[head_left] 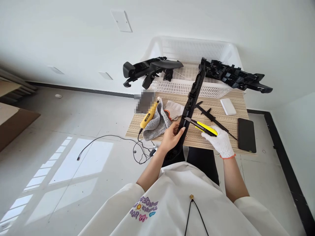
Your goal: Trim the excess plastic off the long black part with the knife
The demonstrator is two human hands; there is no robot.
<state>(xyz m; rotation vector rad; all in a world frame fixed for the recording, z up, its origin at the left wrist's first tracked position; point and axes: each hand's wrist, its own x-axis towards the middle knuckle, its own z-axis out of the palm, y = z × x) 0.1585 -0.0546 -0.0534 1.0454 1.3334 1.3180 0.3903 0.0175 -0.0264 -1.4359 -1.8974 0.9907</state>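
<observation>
Black phone (246, 135) near white box (228, 107) on striped table (201, 142), crumpled grey cloth (155, 126), white wall plate (121, 21)

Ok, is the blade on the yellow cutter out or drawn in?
Out. A grey length of blade juts from the front of the yellow cutter, held in the gloved right hand, toward the long black part.

There is one left hand (171, 136), one right hand (220, 141), one yellow knife (207, 127) and one long black part (192, 95). One worktop (194, 140) holds one yellow tool (147, 119), one grey cloth (156, 127), one caliper (212, 119), one white box (228, 106) and one phone (246, 135), and there are two white gloves (175, 109), one worn and one loose. Three wall plates (121, 20) and one white basket (166, 87) show too, with black pieces (168, 65) too jumbled to count.
</observation>
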